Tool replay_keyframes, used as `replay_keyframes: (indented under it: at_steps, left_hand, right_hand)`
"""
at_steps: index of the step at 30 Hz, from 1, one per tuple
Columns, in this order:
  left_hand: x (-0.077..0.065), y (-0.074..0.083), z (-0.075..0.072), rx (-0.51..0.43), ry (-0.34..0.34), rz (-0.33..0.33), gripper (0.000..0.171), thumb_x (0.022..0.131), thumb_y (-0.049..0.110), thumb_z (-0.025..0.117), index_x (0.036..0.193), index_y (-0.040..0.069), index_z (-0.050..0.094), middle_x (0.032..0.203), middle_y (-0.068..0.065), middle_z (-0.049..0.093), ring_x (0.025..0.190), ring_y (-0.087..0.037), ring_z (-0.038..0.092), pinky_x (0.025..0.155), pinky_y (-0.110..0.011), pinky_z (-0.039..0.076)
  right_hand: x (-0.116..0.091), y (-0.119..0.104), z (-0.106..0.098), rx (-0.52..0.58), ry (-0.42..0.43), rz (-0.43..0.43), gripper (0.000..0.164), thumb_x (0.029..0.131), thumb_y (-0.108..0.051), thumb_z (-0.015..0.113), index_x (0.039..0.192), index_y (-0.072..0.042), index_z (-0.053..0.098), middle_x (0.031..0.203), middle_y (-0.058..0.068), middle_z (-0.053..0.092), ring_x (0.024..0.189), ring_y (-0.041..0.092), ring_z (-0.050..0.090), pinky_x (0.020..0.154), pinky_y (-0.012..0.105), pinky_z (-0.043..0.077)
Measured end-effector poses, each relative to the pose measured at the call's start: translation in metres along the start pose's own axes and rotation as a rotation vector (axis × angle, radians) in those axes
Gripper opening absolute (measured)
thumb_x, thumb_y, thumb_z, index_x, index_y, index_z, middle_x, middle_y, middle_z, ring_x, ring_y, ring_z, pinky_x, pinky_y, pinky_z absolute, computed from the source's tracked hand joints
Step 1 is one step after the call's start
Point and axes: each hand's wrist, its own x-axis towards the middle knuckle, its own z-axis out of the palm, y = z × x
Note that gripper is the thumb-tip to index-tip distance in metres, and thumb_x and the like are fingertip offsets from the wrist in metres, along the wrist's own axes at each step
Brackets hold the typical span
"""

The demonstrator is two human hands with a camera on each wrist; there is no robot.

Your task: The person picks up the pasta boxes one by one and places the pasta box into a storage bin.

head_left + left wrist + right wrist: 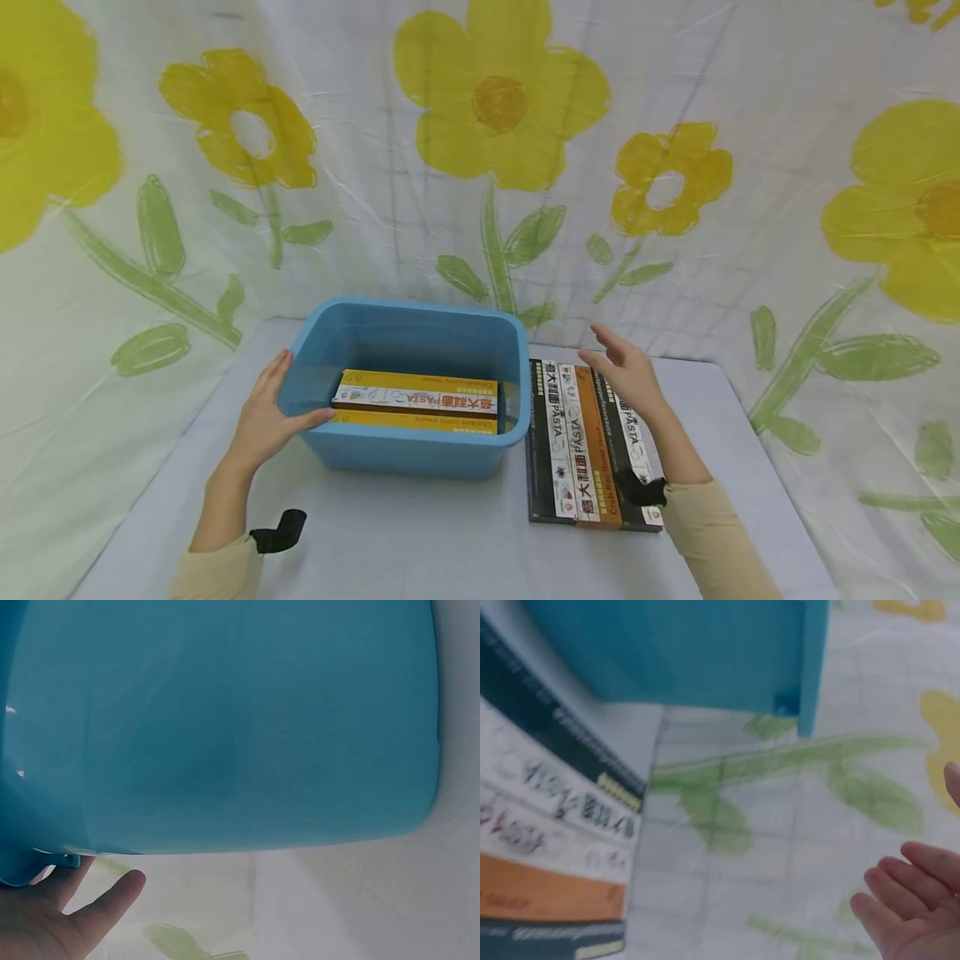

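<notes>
A blue plastic bin (408, 454) stands on the table; two yellow-and-white pasta boxes (416, 382) show inside it. My left hand (264, 421) rests at the bin's left front corner, fingers spread along the left side and thumb laid over the front rim. In the left wrist view, straight fingers (112, 907) reach beside the bin's wall (247, 727). To the bin's right lie several pasta boxes (558, 450), black, white and orange, side by side. Over their far end hovers my right hand (626, 375), fingers extended and holding nothing. The right wrist view shows its open palm (922, 907).
A pale cloth covers the table (427, 542). Behind it hangs a white curtain (345, 208) with yellow flowers and green leaves. Each wrist carries a black strap piece, one at the left cuff (279, 532).
</notes>
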Motion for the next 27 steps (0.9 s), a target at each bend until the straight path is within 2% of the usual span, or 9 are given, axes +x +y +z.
replay_keyframes:
  at_steps: [4, 7, 11, 13, 14, 18, 23, 27]
  left_hand:
    - [0.000, -0.001, -0.001, 0.002, 0.003, 0.000, 0.113, 0.075, 0.034, 0.082, 0.155, 0.002, 0.010, 0.160, -0.022, 0.009, 0.141, -0.051, 0.013, 0.100, -0.075, 0.023]
    - [0.000, -0.001, -0.001, 0.001, 0.009, 0.001, 0.112, 0.076, 0.035, 0.081, 0.155, 0.002, 0.010, 0.160, -0.022, 0.009, 0.141, -0.052, 0.013, 0.098, -0.076, 0.023]
    - [0.000, 0.000, -0.002, 0.004, 0.015, -0.005, 0.112, 0.077, 0.035, 0.081, 0.155, 0.001, 0.009, 0.160, -0.023, 0.008, 0.140, -0.053, 0.013, 0.098, -0.077, 0.023]
    - [0.000, 0.000, -0.002, 0.007, 0.018, -0.005, 0.112, 0.076, 0.034, 0.081, 0.155, 0.001, 0.009, 0.160, -0.023, 0.008, 0.140, -0.053, 0.013, 0.097, -0.077, 0.023]
    - [0.000, 0.000, -0.002, 0.007, 0.018, -0.007, 0.112, 0.076, 0.034, 0.081, 0.155, 0.002, 0.009, 0.160, -0.023, 0.008, 0.140, -0.053, 0.013, 0.098, -0.077, 0.023]
    - [0.001, -0.002, -0.001, 0.006, 0.022, 0.003, 0.112, 0.076, 0.032, 0.082, 0.155, 0.002, 0.010, 0.160, -0.023, 0.009, 0.140, -0.054, 0.014, 0.097, -0.077, 0.023]
    - [0.000, -0.004, 0.001, -0.005, 0.018, 0.013, 0.111, 0.075, 0.030, 0.082, 0.155, 0.001, 0.011, 0.159, -0.024, 0.010, 0.139, -0.054, 0.014, 0.097, -0.077, 0.023]
    - [-0.001, -0.002, 0.003, -0.005, 0.016, 0.008, 0.112, 0.075, 0.030, 0.082, 0.155, 0.001, 0.010, 0.159, -0.025, 0.010, 0.140, -0.054, 0.014, 0.098, -0.077, 0.022]
  right_hand:
    - [-0.031, 0.022, -0.010, -0.019, 0.037, 0.091, 0.067, 0.098, -0.035, 0.058, 0.151, -0.003, 0.033, 0.152, 0.022, 0.033, 0.139, 0.040, 0.033, 0.111, 0.048, 0.031]
    - [-0.054, 0.037, -0.016, -0.050, 0.057, 0.121, 0.067, 0.098, -0.033, 0.059, 0.150, 0.001, 0.032, 0.151, 0.025, 0.032, 0.138, 0.042, 0.032, 0.111, 0.048, 0.031]
    - [-0.080, 0.060, -0.020, -0.065, 0.074, 0.182, 0.068, 0.097, -0.032, 0.060, 0.148, 0.005, 0.033, 0.149, 0.028, 0.034, 0.137, 0.044, 0.033, 0.107, 0.020, 0.033]
    - [-0.093, 0.071, -0.021, -0.053, 0.073, 0.231, 0.070, 0.097, -0.032, 0.061, 0.148, 0.006, 0.032, 0.149, 0.029, 0.033, 0.137, 0.045, 0.032, 0.105, 0.018, 0.033]
    - [-0.098, 0.077, -0.020, -0.045, 0.071, 0.257, 0.072, 0.096, -0.033, 0.061, 0.148, 0.007, 0.031, 0.150, 0.029, 0.032, 0.137, 0.045, 0.032, 0.106, 0.019, 0.033]
    - [-0.119, 0.096, -0.011, -0.061, 0.042, 0.355, 0.078, 0.094, -0.032, 0.065, 0.148, 0.009, 0.027, 0.150, 0.031, 0.028, 0.136, 0.049, 0.030, 0.108, 0.048, 0.031]
    - [-0.141, 0.117, 0.018, -0.141, -0.018, 0.459, 0.094, 0.083, -0.035, 0.076, 0.149, 0.009, 0.024, 0.149, 0.036, 0.023, 0.130, 0.056, 0.033, 0.104, 0.059, 0.034]
    - [-0.151, 0.130, 0.042, -0.195, -0.016, 0.448, 0.106, 0.074, -0.038, 0.083, 0.147, 0.012, 0.026, 0.150, 0.036, 0.019, 0.134, 0.055, 0.026, 0.106, 0.061, 0.030]
